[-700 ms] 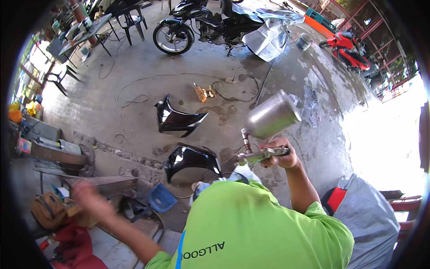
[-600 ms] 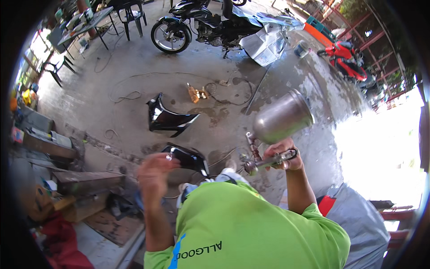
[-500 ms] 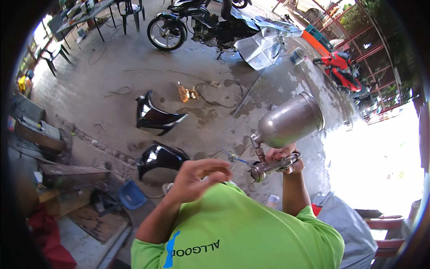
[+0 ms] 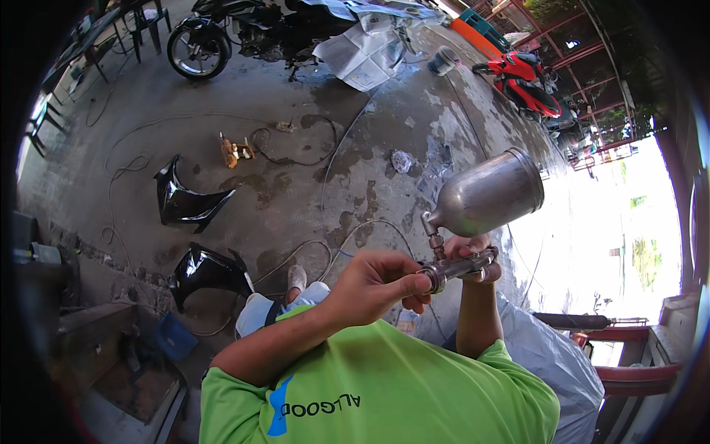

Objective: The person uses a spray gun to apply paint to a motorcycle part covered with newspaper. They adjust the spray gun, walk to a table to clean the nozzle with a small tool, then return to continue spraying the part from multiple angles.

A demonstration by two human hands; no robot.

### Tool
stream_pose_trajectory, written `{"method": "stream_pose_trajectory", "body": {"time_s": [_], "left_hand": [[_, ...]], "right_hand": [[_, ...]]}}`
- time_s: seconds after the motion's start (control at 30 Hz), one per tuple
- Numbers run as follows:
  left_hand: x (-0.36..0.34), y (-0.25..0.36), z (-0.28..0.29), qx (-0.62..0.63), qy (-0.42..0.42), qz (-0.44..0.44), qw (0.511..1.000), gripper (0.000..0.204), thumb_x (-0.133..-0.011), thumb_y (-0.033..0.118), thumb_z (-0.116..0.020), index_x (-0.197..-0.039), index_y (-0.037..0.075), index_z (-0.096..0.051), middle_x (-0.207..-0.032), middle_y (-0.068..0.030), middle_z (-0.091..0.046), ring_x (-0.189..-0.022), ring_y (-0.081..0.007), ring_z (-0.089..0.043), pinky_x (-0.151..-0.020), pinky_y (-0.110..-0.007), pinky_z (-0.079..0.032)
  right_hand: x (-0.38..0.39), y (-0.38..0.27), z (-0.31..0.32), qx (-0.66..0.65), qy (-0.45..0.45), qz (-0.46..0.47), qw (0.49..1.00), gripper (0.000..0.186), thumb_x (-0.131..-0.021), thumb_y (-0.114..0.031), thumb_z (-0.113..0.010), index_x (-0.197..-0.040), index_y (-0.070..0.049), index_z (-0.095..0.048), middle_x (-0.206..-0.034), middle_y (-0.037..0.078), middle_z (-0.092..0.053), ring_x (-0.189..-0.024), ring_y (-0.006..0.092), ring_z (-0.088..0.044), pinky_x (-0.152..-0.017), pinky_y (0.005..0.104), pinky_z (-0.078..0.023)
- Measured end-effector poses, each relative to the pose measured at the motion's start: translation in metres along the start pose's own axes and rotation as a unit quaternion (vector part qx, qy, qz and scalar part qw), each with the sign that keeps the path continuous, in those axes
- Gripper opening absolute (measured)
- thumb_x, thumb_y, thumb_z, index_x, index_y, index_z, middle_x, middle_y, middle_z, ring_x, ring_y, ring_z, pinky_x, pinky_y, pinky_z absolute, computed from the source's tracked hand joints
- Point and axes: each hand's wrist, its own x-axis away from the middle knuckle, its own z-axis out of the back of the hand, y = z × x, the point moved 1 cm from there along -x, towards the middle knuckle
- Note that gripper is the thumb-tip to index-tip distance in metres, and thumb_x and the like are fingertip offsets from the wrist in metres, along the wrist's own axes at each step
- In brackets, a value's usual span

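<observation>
Holding the spray gun (image 4: pixel 467 266): the right hand (image 4: pixel 470 246), between 3 and 4 o'clock from the middle of the view, 12 being the top edge; its grip is wrapped around the gun's body.
Cup (image 4: pixel 488 194): metal, tilted, joined to the gun from above, its wide end leaning toward 2 o'clock.
Nozzle end (image 4: pixel 433 278): points toward 9 o'clock, at the left hand.
Left hand (image 4: pixel 384 287): at 4 o'clock, fingers bent, the thumb's tip at the nozzle end; I cannot tell whether this grip is pinching it or only lies against it.
Green shirt (image 4: pixel 384 385): at 6 o'clock, below both forearms.
Black panels: 2, glossy and curved, lying apart on the concrete floor (image 4: pixel 296 200); the upper panel (image 4: pixel 188 201) at 9 o'clock, the lower panel (image 4: pixel 211 277) between 8 and 9.
Shoe (image 4: pixel 296 277): on the floor at 8 o'clock, near the lower panel.
Black motorcycle (image 4: pixel 259 33): at 11 o'clock, with sheets (image 4: pixel 364 53) over its rear at 12.
Bucket (image 4: pixel 444 61): at 1 o'clock.
Red motorbike (image 4: pixel 526 85): at 2 o'clock.
Grey cover (image 4: pixel 566 370): at 4 o'clock, beside the shirt.
</observation>
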Motion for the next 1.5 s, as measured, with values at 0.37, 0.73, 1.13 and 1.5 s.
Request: {"method": "stream_pose_trajectory", "body": {"time_s": [0.37, 0.73, 1.13, 1.5], "left_hand": [[-0.081, -0.052, -0.04, 0.005, -0.119, 0.059, 0.991, 0.021, -0.104, 0.014, -0.062, -0.112, -0.005, -0.067, -0.097, -0.0115, -0.076, -0.088, -0.0163, -0.074, -0.081, -0.029, -0.06], [-0.143, -0.046, -0.022, -0.005, -0.154, 0.105, 0.983, 0.02, -0.106, 0.009, -0.057, -0.112, -0.008, -0.065, -0.103, -0.0171, -0.075, -0.095, -0.0216, -0.074, -0.087, -0.034, -0.06], [-0.269, 0.051, 0.06, -0.058, -0.192, 0.093, 0.975, 0.019, -0.105, 0.009, -0.06, -0.112, -0.007, -0.067, -0.102, -0.0144, -0.076, -0.093, -0.0188, -0.074, -0.084, -0.03, -0.06], [-0.364, 0.123, 0.113, -0.13, -0.216, 0.026, 0.967, 0.017, -0.102, 0.011, -0.063, -0.104, -0.004, -0.071, -0.086, -0.0149, -0.076, -0.084, -0.0188, -0.076, -0.074, -0.029, -0.06]], "right_hand": [[0.108, -0.046, 0.045, 0.022, 0.115, 0.097, 0.988, 0.055, -0.082, -0.03, -0.08, -0.132, -0.009, -0.069, -0.091, 0.005, -0.058, -0.064, 0.0222, -0.061, -0.053, 0.0406, -0.053], [0.115, -0.029, 0.065, -0.049, 0.263, 0.13, 0.955, 0.06, -0.077, -0.026, -0.087, -0.131, -0.004, -0.069, -0.094, 0.004, -0.061, -0.063, 0.0155, -0.053, -0.064, 0.0363, -0.047], [-0.011, -0.008, 0.171, -0.034, 0.25, 0.122, 0.96, 0.056, -0.083, -0.034, -0.08, -0.132, -0.009, -0.069, -0.093, 0.008, -0.062, -0.07, 0.0253, -0.067, -0.06, 0.0454, -0.061], [-0.099, 0.0, 0.232, 0.006, 0.249, 0.109, 0.962, 0.052, -0.095, -0.037, -0.074, -0.142, -0.02, -0.061, -0.081, 0.01, -0.063, -0.059, 0.0177, -0.059, -0.048, 0.0317, -0.048]]}}
